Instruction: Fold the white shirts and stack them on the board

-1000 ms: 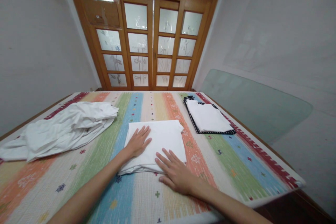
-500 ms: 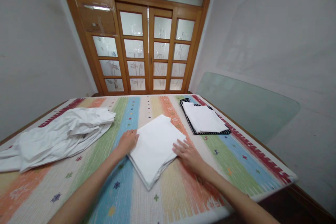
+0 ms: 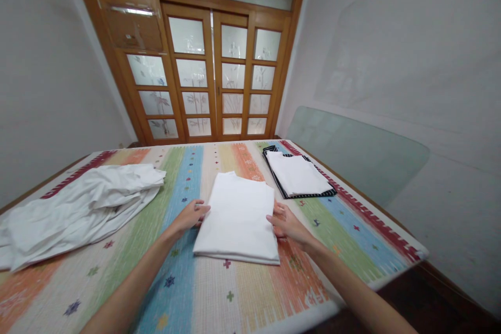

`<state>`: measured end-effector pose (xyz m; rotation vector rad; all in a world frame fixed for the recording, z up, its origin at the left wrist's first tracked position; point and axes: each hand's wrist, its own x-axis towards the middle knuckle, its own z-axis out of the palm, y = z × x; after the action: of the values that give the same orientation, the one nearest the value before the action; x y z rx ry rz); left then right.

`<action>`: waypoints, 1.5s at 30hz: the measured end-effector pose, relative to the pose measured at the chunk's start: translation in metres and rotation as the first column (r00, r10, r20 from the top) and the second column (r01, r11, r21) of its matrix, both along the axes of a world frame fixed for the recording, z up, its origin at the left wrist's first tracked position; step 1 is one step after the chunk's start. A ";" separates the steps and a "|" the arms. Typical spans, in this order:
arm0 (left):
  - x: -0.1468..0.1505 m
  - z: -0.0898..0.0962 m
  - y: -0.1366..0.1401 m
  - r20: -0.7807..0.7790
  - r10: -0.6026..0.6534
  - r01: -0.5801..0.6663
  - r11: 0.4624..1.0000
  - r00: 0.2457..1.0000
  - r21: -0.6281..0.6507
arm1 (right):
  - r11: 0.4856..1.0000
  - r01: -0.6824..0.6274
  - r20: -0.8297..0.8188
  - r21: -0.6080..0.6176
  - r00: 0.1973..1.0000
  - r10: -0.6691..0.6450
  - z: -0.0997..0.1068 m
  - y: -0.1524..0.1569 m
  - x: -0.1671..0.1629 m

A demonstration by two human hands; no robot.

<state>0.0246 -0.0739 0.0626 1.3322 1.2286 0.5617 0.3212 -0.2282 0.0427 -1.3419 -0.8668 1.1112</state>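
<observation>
A folded white shirt [image 3: 238, 219] lies in front of me near the middle of the table, a neat stack of layers with a curved notch along its far edge. My left hand [image 3: 191, 216] grips its left side, thumb on top and the other fingers partly hidden under the edge. On the opposite side, my right hand [image 3: 287, 224] holds the right edge the same way, thumb above and fingers curled beneath. Both forearms reach in from the bottom of the view.
Crumpled white cloth [image 3: 82, 203] is spread over the table's left side. At the far right sits another folded white garment [image 3: 299, 173] on black striped cloth [image 3: 313, 195]. A colourful striped cover [image 3: 211, 292] drapes the table. Wooden glazed doors [image 3: 195, 73] stand behind.
The folded shirt has turned from a diamond-like angle to lie nearly square to me. My hands have gone from lying on its corners to gripping its sides. The view has shifted slightly.
</observation>
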 end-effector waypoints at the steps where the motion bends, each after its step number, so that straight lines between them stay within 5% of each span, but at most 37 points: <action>1: 0.002 0.000 0.001 -0.002 0.000 0.000 1.000 1.000 -0.009 | 1.000 -0.019 -0.044 -0.024 0.999 0.018 0.003 0.001 -0.002; 7: 0.011 -0.006 0.008 0.096 -0.052 0.064 0.990 0.994 -0.127 | 0.963 -0.154 -0.171 -0.222 0.978 0.117 0.009 0.012 -0.001; 13: 0.021 -0.003 0.003 0.281 -0.115 0.205 0.927 0.953 -0.315 | 0.987 -0.160 -0.027 -0.021 0.987 0.159 0.001 0.018 -0.009; 18: 0.030 -0.008 -0.002 0.347 -0.090 0.244 0.868 0.934 -0.432 | 0.987 -0.152 -0.010 -0.044 0.988 0.152 -0.006 0.023 -0.008; 26: 0.058 -0.021 -0.008 0.466 0.015 0.187 0.904 0.885 -0.384 | 0.992 -0.107 -0.067 -0.072 0.993 0.102 0.020 0.030 0.026; 32: 0.123 0.003 0.002 0.577 -0.044 0.190 0.962 0.816 -0.195 | 0.997 -0.022 -0.017 -0.067 1.000 0.021 0.075 0.038 0.087; 39: 0.252 0.058 0.039 0.702 -0.114 0.164 0.986 0.703 -0.005 | 0.986 0.161 0.178 0.041 0.970 -0.166 0.137 0.057 0.204; 42: 0.304 0.054 0.047 0.705 -0.035 0.088 0.995 0.709 -0.039 | 0.954 0.300 0.275 0.012 0.916 -0.292 0.132 0.066 0.249; 45: 0.335 0.023 0.041 0.577 0.019 0.076 0.987 0.816 -0.139 | 0.877 0.456 0.430 -0.152 0.829 -0.357 0.096 0.073 0.274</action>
<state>0.3592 -0.0328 0.0855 0.9388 0.7260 0.7650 0.5947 -0.1550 0.1382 -1.9024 -0.6788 0.6309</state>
